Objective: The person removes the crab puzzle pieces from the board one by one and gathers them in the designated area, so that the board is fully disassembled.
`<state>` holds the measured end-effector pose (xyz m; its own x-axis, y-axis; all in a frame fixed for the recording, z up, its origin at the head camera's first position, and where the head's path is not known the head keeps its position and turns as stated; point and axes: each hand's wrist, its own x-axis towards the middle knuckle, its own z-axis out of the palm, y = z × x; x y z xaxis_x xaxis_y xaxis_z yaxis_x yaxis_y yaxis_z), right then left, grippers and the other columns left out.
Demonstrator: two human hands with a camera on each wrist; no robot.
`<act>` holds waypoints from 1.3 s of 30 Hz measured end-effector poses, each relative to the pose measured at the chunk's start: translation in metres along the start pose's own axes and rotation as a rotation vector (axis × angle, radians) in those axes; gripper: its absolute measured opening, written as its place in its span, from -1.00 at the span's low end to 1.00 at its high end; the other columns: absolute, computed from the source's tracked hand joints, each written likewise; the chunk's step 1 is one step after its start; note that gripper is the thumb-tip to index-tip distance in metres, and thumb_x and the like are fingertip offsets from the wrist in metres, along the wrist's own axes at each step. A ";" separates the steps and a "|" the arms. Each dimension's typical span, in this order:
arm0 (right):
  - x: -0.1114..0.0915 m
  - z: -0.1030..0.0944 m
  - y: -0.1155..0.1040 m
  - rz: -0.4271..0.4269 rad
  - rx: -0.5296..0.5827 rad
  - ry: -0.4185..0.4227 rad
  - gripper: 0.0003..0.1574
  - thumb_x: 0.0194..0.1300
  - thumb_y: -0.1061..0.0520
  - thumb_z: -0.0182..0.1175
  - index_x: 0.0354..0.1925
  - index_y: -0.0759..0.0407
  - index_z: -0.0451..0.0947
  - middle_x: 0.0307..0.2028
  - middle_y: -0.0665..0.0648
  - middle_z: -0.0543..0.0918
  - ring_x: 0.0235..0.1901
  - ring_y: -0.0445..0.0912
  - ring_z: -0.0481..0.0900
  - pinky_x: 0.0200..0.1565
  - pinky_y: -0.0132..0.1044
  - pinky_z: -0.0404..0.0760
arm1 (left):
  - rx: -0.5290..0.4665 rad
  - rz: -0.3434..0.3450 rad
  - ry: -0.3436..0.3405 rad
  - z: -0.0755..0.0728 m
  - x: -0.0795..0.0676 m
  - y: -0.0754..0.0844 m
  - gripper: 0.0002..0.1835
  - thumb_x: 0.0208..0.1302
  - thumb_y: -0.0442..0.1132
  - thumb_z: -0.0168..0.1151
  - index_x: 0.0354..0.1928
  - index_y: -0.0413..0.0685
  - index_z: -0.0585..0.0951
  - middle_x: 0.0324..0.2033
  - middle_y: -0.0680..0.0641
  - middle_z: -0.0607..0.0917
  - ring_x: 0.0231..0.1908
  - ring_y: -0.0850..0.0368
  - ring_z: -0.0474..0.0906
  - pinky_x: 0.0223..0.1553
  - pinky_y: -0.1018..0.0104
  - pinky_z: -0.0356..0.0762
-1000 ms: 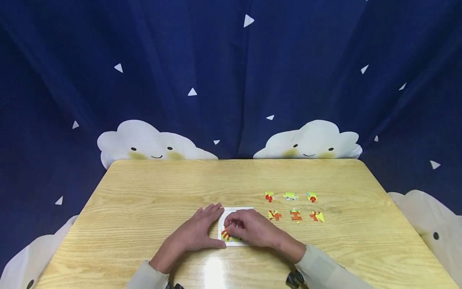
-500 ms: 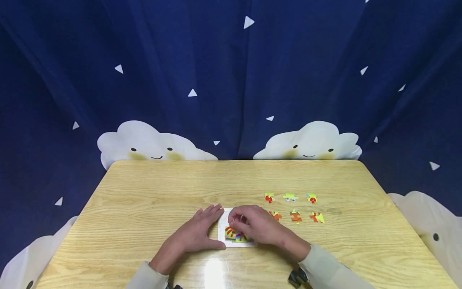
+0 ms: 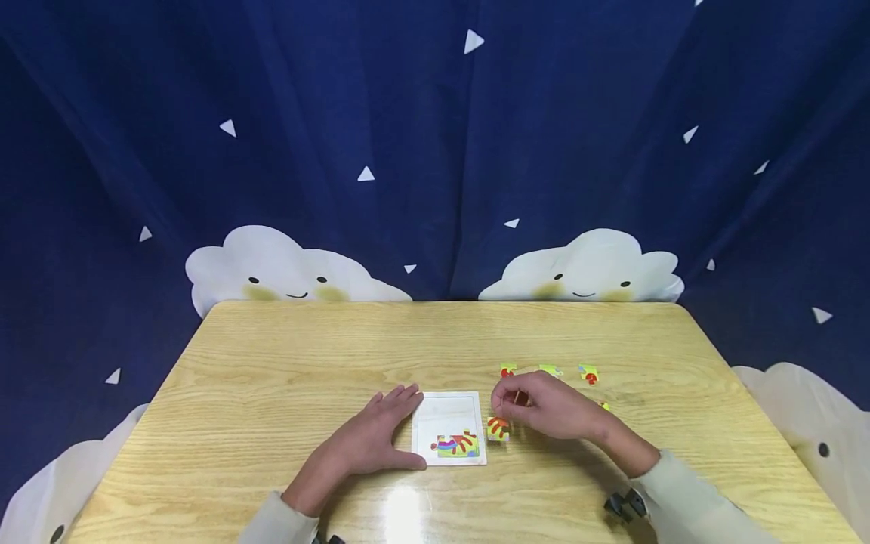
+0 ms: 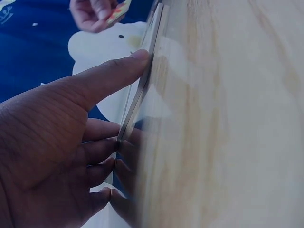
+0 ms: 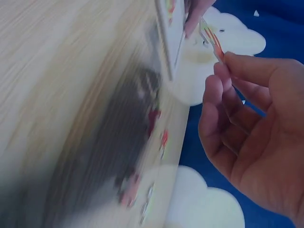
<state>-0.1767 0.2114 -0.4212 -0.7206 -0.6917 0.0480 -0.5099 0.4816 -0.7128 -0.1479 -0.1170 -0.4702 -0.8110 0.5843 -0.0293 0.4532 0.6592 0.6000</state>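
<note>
My right hand (image 3: pixel 553 408) pinches a yellow puzzle piece with red stripes (image 3: pixel 498 429) between thumb and fingertips, just off the right edge of a shallow white puzzle tray (image 3: pixel 445 412). That piece (image 5: pixel 213 38) stands raised off the table in the right wrist view. Joined puzzle pieces (image 3: pixel 458 444), yellow with red and purple, lie in the tray's lower right part. Along the tray's left side rests my left hand (image 3: pixel 370 438), fingers straight and spread. Its thumb and index finger touch the tray's edge, as the left wrist view (image 4: pixel 139 54) shows at the thumb tip.
Loose puzzle pieces lie to the right: a red and yellow one (image 3: pixel 508 370), a pale yellow one (image 3: pixel 550 371) and another red one (image 3: pixel 589 375). My right hand mostly covers the nearer row, where one piece (image 3: pixel 603 406) peeks out. Behind the wooden table (image 3: pixel 306 340) hangs a blue curtain (image 3: pixel 421 151).
My right hand has moved right, from over the tray to beyond its right edge, with the striped piece in its fingers. The joined pieces in the tray show uncovered. My left hand has stayed put.
</note>
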 end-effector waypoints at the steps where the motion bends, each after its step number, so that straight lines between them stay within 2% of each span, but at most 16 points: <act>1: -0.004 -0.002 0.003 0.007 0.006 -0.007 -0.87 0.48 0.17 0.26 -0.25 -0.05 0.66 -0.37 -0.11 0.66 -0.34 -0.20 0.59 -0.29 -0.31 0.57 | 0.003 0.000 0.000 0.000 0.000 0.000 0.09 0.11 0.23 0.52 0.53 -0.23 0.29 0.54 -0.20 0.23 0.54 -0.21 0.04 0.49 -0.15 -0.07; 8: -0.024 -0.004 0.016 0.032 0.064 -0.081 -0.88 0.47 0.17 0.27 -0.27 -0.01 0.66 -0.43 -0.08 0.64 -0.45 -0.29 0.45 -0.39 -0.40 0.47 | 0.000 0.000 -0.002 -0.001 0.000 0.001 0.09 0.11 0.22 0.52 0.53 -0.24 0.30 0.54 -0.22 0.23 0.54 -0.21 0.05 0.48 -0.18 -0.06; 14: -0.033 0.001 0.025 0.024 0.101 -0.109 -0.87 0.47 0.19 0.26 -0.27 0.00 0.66 -0.41 -0.07 0.66 -0.43 -0.31 0.45 -0.37 -0.41 0.48 | -0.012 0.005 0.002 -0.001 0.000 0.002 0.08 0.12 0.20 0.53 0.52 -0.26 0.30 0.53 -0.24 0.23 0.53 -0.23 0.05 0.48 -0.20 -0.05; 18: -0.035 0.003 0.028 0.011 0.073 -0.112 -0.88 0.47 0.18 0.27 -0.27 0.00 0.65 -0.43 -0.05 0.67 -0.44 -0.34 0.47 -0.37 -0.41 0.50 | -0.008 0.008 0.001 0.000 0.000 0.001 0.08 0.11 0.20 0.54 0.52 -0.26 0.30 0.53 -0.23 0.24 0.53 -0.22 0.06 0.48 -0.19 -0.05; 27: -0.036 0.005 0.031 0.012 -0.005 -0.100 -0.86 0.44 0.16 0.30 -0.30 -0.07 0.63 -0.48 -0.25 0.53 -0.45 -0.36 0.45 -0.39 -0.40 0.48 | -0.004 0.001 -0.004 0.000 0.000 -0.002 0.09 0.12 0.24 0.51 0.54 -0.23 0.28 0.55 -0.20 0.22 0.54 -0.19 0.03 0.49 -0.16 -0.07; 39: -0.034 0.003 0.030 0.071 -0.005 -0.097 -0.79 0.44 0.26 0.24 -0.30 -0.04 0.65 -0.44 -0.12 0.65 -0.45 -0.32 0.48 -0.39 -0.39 0.49 | 0.004 0.003 -0.003 0.000 0.000 0.000 0.09 0.13 0.23 0.51 0.54 -0.24 0.28 0.54 -0.21 0.22 0.54 -0.21 0.04 0.49 -0.17 -0.07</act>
<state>-0.1658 0.2481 -0.4469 -0.7063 -0.7044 -0.0709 -0.4616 0.5342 -0.7082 -0.1479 -0.1172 -0.4698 -0.8086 0.5876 -0.0302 0.4569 0.6593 0.5971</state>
